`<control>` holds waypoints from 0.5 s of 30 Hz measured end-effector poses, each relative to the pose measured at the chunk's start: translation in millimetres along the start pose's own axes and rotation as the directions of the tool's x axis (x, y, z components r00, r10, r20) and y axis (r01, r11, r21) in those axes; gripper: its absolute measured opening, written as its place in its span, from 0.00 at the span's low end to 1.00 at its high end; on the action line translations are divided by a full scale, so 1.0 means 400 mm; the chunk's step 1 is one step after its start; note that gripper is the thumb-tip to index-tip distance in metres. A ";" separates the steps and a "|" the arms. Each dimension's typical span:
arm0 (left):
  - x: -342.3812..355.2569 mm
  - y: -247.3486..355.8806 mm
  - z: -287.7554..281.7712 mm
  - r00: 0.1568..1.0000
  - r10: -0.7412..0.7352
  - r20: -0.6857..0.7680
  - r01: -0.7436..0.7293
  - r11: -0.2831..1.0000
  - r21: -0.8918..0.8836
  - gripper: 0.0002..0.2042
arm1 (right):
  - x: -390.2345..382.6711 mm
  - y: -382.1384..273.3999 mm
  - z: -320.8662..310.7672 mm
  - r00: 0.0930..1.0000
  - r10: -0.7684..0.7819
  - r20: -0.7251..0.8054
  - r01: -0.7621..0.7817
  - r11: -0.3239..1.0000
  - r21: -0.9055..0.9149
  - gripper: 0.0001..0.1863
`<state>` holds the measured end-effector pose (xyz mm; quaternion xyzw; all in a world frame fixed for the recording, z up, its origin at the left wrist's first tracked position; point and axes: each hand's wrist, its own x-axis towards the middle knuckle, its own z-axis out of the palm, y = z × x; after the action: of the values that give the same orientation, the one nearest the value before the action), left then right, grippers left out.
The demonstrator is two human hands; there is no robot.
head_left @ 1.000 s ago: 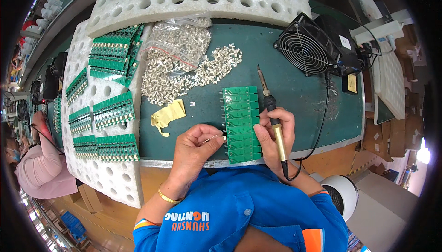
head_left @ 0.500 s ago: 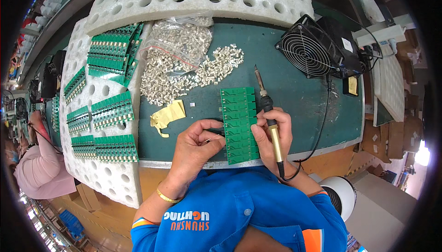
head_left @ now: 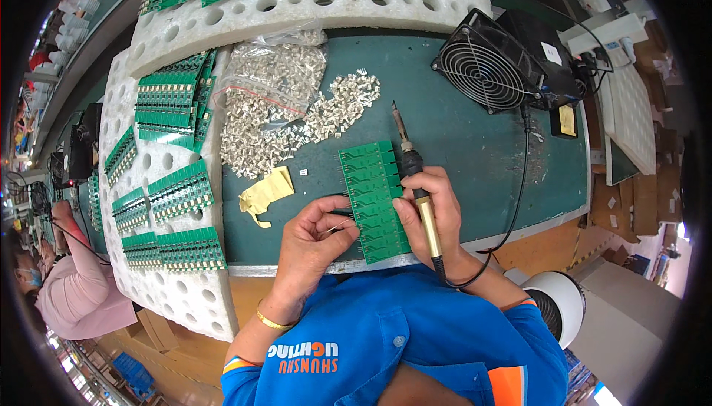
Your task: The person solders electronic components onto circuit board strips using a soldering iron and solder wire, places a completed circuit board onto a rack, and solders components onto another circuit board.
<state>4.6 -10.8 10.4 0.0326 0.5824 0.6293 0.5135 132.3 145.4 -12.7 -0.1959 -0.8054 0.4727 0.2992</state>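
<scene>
A green circuit board panel [head_left: 373, 202] stands tilted between my hands at the bench's front edge, with thin pins along its left side. My left hand [head_left: 315, 239] is closed, thumb and forefinger pinching a thin silvery wire that looks like solder wire [head_left: 337, 226], with the fingertips at the board's left edge. My right hand [head_left: 434, 213] is wrapped round a soldering iron [head_left: 424, 209] with a brass-coloured handle; its thumb presses the board's right edge. The iron's tip points up and away, apart from the board.
White connectors [head_left: 259, 135] lie heaped beyond, partly under a clear bag [head_left: 285, 72]. A yellow paper scrap [head_left: 267, 192] lies nearer. White foam slabs [head_left: 167, 287] carry several green boards [head_left: 182, 187]. A black fan [head_left: 486, 65] stands back right; the iron's cord [head_left: 512, 220] loops right. Another person [head_left: 81, 280] sits left.
The whole view has shifted and turned slightly. Both hands keep their grips, and the board's far end now leans a little further left in the picture.
</scene>
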 end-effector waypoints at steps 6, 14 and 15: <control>0.005 -0.013 -0.003 1.000 0.012 -0.020 -0.009 0.988 0.151 0.23 | -0.006 0.002 -0.002 0.997 -0.073 0.026 0.076 0.988 -0.132 0.16; 0.008 -0.014 0.006 0.999 0.029 -0.033 -0.023 0.988 0.150 0.23 | -0.001 0.000 -0.003 0.991 -0.124 0.051 0.132 0.968 -0.213 0.18; 0.009 -0.016 0.003 0.999 0.030 -0.034 -0.025 0.989 0.148 0.23 | -0.001 0.000 -0.004 0.990 -0.132 0.057 0.142 0.965 -0.221 0.18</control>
<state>7.8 -8.9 3.9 0.0672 0.6360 0.5919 0.4905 133.5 146.2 -12.2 -0.1625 -0.8712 0.3611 0.2903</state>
